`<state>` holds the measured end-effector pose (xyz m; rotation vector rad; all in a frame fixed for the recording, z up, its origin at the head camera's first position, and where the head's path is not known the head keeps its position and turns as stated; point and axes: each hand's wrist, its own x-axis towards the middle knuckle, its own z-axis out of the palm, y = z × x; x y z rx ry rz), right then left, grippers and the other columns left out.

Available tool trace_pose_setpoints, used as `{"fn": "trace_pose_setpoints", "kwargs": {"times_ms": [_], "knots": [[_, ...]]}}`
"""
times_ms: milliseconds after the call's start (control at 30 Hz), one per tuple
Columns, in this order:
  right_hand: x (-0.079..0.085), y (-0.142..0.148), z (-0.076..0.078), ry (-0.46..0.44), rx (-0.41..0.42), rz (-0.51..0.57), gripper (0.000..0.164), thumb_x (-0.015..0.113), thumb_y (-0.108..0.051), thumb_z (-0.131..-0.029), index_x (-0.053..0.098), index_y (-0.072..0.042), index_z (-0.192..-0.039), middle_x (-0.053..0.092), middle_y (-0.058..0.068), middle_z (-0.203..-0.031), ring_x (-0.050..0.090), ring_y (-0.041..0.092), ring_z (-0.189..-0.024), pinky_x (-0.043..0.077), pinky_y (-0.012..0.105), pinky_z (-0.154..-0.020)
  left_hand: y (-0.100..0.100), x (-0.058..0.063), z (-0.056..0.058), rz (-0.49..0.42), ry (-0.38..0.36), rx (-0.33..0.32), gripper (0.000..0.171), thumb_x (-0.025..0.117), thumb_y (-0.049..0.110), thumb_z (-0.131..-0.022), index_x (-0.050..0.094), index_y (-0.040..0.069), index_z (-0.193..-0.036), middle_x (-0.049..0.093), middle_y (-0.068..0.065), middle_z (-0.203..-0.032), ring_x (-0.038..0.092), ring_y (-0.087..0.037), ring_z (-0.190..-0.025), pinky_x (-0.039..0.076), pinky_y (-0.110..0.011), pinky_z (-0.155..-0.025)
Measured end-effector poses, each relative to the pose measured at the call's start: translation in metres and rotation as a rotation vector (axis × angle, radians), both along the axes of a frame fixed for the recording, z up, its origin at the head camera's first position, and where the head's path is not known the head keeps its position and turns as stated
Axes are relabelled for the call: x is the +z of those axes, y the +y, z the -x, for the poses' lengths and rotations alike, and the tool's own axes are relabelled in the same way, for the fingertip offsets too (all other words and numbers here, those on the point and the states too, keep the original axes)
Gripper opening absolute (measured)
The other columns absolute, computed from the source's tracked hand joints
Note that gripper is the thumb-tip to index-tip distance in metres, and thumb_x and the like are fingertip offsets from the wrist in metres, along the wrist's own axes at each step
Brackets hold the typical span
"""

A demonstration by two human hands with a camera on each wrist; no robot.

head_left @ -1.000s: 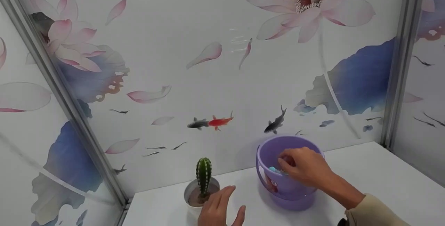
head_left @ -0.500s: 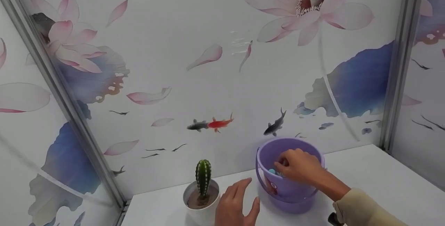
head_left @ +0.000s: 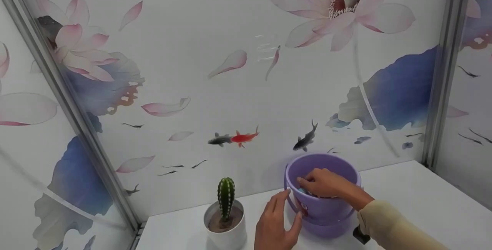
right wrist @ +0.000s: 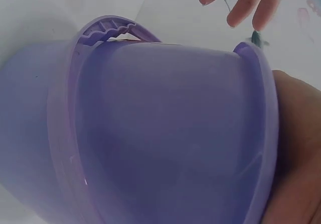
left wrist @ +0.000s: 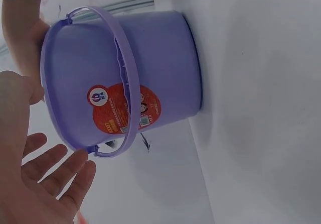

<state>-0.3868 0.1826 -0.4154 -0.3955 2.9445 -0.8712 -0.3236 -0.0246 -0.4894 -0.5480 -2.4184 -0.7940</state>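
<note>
Purple bucket stands on a white table before a floral wall, left fingers extended, grip of right fingers hidden.

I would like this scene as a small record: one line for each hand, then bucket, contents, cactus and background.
Left hand: fingers extended, between bucket and cactus in the head view; contact with bucket unclear
Right hand: inside the bucket's mouth; grip hidden
Bucket: purple, upright on the white table; handle lowered across the red label
Contents: something light blue, mostly hidden
Cactus: green, in a white pot
Background: white wall with printed lotus flowers and fish
</note>
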Motion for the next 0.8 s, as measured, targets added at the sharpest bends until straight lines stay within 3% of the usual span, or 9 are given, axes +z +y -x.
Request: {"fn": "trace_pose_setpoints", "kwargs": {"times_ms": [200, 333, 467, 600, 800], "knots": [[-0.001, -0.001, 0.001, -0.082, 0.003, -0.034, 0.047, 0.048, -0.054, -0.102, 0.071, -0.02, -0.079, 0.046, -0.006, -0.059, 0.056, 0.012, -0.059, 0.047, 0.028, -0.064, 0.012, -0.002, 0.008, -0.051, -0.038, -0.01, 0.058, 0.068, 0.047, -0.092, 0.046, 0.037, -0.145, 0.051, 0.016, -0.14, 0.055, -0.002, -0.126, 0.059, -0.034, -0.097], [0.0, -0.002, 0.0, -0.084, -0.032, -0.065, 0.054, 0.045, -0.06, -0.101, 0.07, -0.018, -0.078, 0.046, -0.005, -0.06, 0.055, 0.014, -0.059, 0.045, 0.029, -0.063, 0.021, -0.003, 0.011, -0.059, -0.067, -0.025, 0.056, 0.066, 0.047, -0.094, 0.043, 0.045, -0.145, 0.048, 0.015, -0.143, 0.059, -0.006, -0.122, 0.061, -0.034, -0.089], [0.005, 0.001, -0.002, -0.074, -0.077, -0.096, 0.056, 0.051, -0.065, -0.096, 0.075, -0.017, -0.081, 0.057, -0.003, -0.065, 0.059, 0.015, -0.063, 0.045, 0.03, -0.06, 0.028, -0.003, 0.013, -0.071, -0.137, -0.023, 0.051, 0.064, 0.052, -0.094, 0.043, 0.051, -0.141, 0.046, 0.011, -0.147, 0.06, -0.013, -0.123, 0.062, -0.038, -0.088], [0.015, 0.008, -0.004, -0.071, -0.097, -0.103, 0.04, 0.064, -0.051, -0.093, 0.077, -0.015, -0.08, 0.068, 0.001, -0.068, 0.063, 0.015, -0.062, 0.048, 0.027, -0.054, 0.031, -0.003, 0.014, -0.099, -0.203, -0.003, 0.05, 0.062, 0.059, -0.092, 0.043, 0.052, -0.138, 0.043, 0.009, -0.152, 0.058, -0.016, -0.129, 0.06, -0.041, -0.095], [0.033, 0.023, -0.007, -0.104, -0.08, -0.123, 0.019, 0.079, -0.028, -0.083, 0.073, -0.012, -0.075, 0.068, 0.002, -0.068, 0.066, 0.015, -0.055, 0.055, 0.028, -0.05, 0.036, -0.004, 0.015, -0.166, -0.249, -0.024, 0.053, 0.063, 0.063, -0.09, 0.043, 0.05, -0.137, 0.042, 0.01, -0.153, 0.054, -0.017, -0.134, 0.056, -0.043, -0.103]]}}
